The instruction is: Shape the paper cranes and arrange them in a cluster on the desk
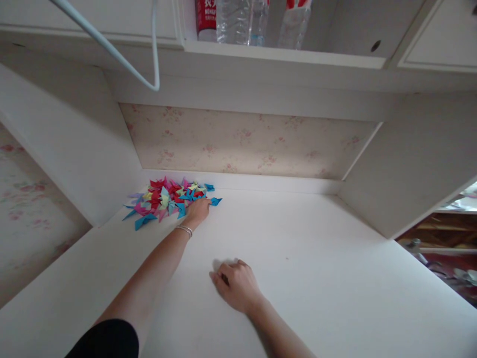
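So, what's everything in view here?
Folded paper pieces: many, multicoloured, heaped back left
Tabletop: one, white, below
Bottles: about three, clear, top centre
Red container: one, red, left of bottles
Bent rod: one, pale, upper left
Floral wallpaper: two areas, cream-pink, back and left
Cabinetry: one, white, above and beside
Round spot: one, dark, upper right
Clutter: uncountable, mixed, right edge
Bracelet: count unclear, silvery, left forearm
Sleeve: one, black, lower left
Left hand: one, bare, by a blue piece
Right hand: one, bare, front centre

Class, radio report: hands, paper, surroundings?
Left hand at blue folded-paper piece. Right hand, loosely curled, on white tabletop. Multicoloured folded-paper pile beside left hand.
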Demonstrator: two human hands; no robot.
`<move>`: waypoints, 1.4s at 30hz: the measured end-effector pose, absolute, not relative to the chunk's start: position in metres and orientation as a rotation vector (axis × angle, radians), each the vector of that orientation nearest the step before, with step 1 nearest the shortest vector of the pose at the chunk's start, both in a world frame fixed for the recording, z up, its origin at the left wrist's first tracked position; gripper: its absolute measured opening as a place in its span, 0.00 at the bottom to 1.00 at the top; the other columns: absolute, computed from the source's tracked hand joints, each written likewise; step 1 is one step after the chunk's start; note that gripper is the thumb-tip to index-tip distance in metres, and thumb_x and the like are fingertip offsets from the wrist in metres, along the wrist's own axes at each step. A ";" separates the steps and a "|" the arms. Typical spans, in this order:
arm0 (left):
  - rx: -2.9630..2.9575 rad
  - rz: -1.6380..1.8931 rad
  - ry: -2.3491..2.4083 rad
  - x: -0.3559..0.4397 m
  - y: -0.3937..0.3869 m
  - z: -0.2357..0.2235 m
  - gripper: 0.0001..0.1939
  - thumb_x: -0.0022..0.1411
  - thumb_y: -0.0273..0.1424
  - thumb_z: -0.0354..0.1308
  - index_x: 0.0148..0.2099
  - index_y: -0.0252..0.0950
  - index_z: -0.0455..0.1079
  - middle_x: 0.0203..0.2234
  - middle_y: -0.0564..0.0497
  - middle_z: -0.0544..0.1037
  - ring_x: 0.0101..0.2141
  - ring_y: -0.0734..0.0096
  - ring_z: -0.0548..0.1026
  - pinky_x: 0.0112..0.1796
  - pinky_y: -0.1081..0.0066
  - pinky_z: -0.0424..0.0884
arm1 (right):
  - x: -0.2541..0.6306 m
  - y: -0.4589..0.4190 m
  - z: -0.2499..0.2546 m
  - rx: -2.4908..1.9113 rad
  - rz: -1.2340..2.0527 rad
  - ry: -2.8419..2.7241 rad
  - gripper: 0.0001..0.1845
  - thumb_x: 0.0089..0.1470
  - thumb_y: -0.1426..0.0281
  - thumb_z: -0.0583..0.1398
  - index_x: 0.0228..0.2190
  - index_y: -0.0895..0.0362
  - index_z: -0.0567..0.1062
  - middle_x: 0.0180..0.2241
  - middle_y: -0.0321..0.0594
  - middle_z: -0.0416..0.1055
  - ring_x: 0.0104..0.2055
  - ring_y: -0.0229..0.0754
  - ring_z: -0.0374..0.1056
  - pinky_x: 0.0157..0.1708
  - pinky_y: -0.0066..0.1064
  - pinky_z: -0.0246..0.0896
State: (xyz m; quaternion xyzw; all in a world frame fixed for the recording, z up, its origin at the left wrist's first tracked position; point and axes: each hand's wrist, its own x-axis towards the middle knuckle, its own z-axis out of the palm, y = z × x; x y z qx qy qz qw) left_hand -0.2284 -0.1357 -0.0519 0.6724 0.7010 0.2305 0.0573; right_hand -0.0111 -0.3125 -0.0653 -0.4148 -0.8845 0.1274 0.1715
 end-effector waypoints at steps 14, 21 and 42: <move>1.853 0.967 1.657 -0.212 -0.248 -0.053 0.16 0.59 0.29 0.54 0.50 0.37 0.61 0.35 0.49 0.79 0.35 0.69 0.78 0.36 0.72 0.71 | -0.003 -0.286 -0.075 -1.134 1.173 -1.543 0.15 0.55 0.57 0.55 0.36 0.55 0.72 0.27 0.34 0.67 0.23 0.33 0.58 0.21 0.25 0.51; 1.571 1.040 1.289 -0.191 -0.315 -0.060 0.13 0.56 0.31 0.57 0.44 0.36 0.63 0.31 0.50 0.78 0.32 0.70 0.76 0.32 0.73 0.68 | 0.002 -0.285 -0.073 -1.091 1.273 -1.414 0.24 0.50 0.54 0.59 0.43 0.57 0.73 0.30 0.39 0.70 0.24 0.36 0.62 0.25 0.28 0.58; 1.389 1.145 1.294 -0.187 -0.316 -0.061 0.18 0.55 0.44 0.57 0.36 0.32 0.73 0.25 0.53 0.72 0.20 0.79 0.63 0.23 0.75 0.59 | 0.002 -0.291 -0.071 -0.978 1.448 -1.332 0.21 0.52 0.54 0.60 0.33 0.60 0.76 0.20 0.37 0.70 0.21 0.35 0.62 0.25 0.29 0.57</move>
